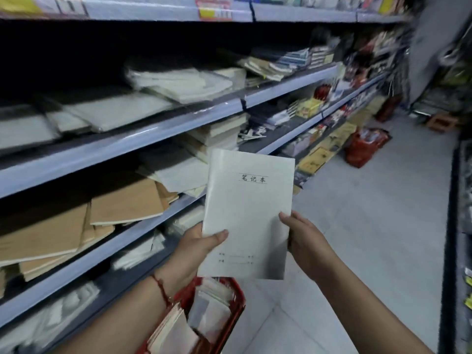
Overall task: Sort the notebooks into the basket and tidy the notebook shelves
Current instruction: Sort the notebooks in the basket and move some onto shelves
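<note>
While gripped upright by left hand [201, 247] and right hand [304, 241], fingers curled on its lower edges, white notebook [249, 213] hangs directly above red basket [236, 306]; long axis vertical.

Dim overall; shelf recesses [63, 54] near black, motion blur on left stock, wide-angle bending at edges, notebook [249, 213] sharp.
</note>
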Action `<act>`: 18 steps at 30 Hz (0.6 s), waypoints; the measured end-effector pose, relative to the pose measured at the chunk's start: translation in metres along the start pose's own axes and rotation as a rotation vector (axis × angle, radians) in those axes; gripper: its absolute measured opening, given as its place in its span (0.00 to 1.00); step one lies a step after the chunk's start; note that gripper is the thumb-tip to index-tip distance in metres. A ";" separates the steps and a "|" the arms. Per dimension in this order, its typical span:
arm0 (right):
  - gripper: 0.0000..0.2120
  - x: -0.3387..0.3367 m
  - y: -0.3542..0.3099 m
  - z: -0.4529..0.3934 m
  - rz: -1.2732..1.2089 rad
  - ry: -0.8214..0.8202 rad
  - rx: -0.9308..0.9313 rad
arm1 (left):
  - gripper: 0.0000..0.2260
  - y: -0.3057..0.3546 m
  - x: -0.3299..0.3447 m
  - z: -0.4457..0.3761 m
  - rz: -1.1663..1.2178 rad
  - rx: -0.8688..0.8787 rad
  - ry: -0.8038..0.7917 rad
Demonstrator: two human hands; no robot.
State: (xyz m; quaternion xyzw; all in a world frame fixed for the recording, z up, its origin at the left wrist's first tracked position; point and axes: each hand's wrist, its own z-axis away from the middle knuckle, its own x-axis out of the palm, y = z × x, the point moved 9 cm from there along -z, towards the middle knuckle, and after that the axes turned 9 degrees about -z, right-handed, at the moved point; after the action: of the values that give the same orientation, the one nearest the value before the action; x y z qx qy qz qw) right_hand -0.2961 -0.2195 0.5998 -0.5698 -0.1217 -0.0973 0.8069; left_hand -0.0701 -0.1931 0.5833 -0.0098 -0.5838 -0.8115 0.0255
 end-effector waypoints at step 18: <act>0.10 -0.005 -0.001 -0.125 0.357 -0.168 0.201 | 0.15 -0.026 0.036 -0.042 0.109 -0.154 0.176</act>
State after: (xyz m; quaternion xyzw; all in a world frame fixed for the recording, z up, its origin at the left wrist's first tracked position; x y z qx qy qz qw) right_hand -0.2906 -0.3377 0.5593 -0.5049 -0.0948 0.1074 0.8512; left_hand -0.1074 -0.2258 0.5465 0.0278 -0.5137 -0.8491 0.1200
